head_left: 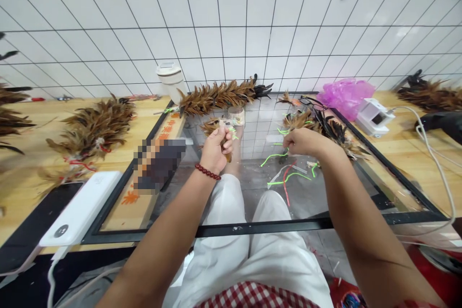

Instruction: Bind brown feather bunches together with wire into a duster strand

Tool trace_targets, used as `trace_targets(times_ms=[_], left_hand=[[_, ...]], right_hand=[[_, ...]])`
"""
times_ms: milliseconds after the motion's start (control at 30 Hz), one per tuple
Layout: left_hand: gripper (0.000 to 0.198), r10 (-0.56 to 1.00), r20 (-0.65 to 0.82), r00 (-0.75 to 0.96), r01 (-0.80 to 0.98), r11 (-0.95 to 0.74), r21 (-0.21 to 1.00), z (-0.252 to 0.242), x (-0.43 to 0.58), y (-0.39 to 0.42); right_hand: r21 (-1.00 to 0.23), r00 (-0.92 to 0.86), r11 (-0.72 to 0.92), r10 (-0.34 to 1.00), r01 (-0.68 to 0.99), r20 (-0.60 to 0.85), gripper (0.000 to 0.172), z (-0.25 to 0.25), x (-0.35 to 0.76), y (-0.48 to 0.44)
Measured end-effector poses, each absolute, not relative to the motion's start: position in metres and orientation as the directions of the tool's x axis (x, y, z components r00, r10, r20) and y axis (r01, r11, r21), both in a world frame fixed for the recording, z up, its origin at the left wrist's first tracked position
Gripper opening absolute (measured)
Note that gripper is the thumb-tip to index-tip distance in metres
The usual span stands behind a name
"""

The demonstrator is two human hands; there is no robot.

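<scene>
My left hand (215,149), with a dark red bead bracelet on the wrist, is closed round a small bunch of brown feathers (210,126) whose pale ends stick up by the thumb. To the right, my right hand (301,143) reaches down over the glass top, fingers bent together; whatever is at its fingertips is too small to name. Green strips (271,157) and a red strip (286,183) lie beside and below it. Just beyond it is a loose pile of brown and black feathers (327,127). A long feather garland (218,96) stretches along the far edge.
A white lidded container (171,81), a dark blurred object (162,166) and a white power bank (81,209) are on the left. More feather bundles (99,125) lie there. A pink plastic bag (346,94) and a white plug block (373,116) with a cable are at right.
</scene>
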State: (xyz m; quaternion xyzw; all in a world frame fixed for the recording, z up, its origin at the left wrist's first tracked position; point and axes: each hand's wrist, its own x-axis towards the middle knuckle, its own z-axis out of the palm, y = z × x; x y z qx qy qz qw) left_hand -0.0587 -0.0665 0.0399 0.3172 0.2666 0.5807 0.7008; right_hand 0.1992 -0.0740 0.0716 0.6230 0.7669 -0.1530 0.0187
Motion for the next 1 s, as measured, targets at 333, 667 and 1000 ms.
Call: trace_targets(times_ms=[333, 667, 1000], left_hand=[[0.033, 0.647, -0.136, 0.75, -0.088, 0.301, 0.949, 0.036, -0.036, -0.095], [0.02, 0.945, 0.239, 0.222, -0.162, -0.206, 0.965, 0.033, -0.036, -0.085], [0.016, 0.949, 0.135, 0.286, -0.03, -0.132, 0.991, 0.036, -0.031, -0.094]], right_hand=[[-0.604, -0.443, 0.397, 0.893, 0.691, 0.08, 0.008, 0.057, 0.204, -0.105], [-0.926, -0.086, 0.24, 0.971, 0.29, 0.225, 0.019, 0.054, 0.169, -0.081], [-0.585, -0.327, 0.422, 0.907, 0.693, 0.267, 0.017, 0.057, 0.143, -0.086]])
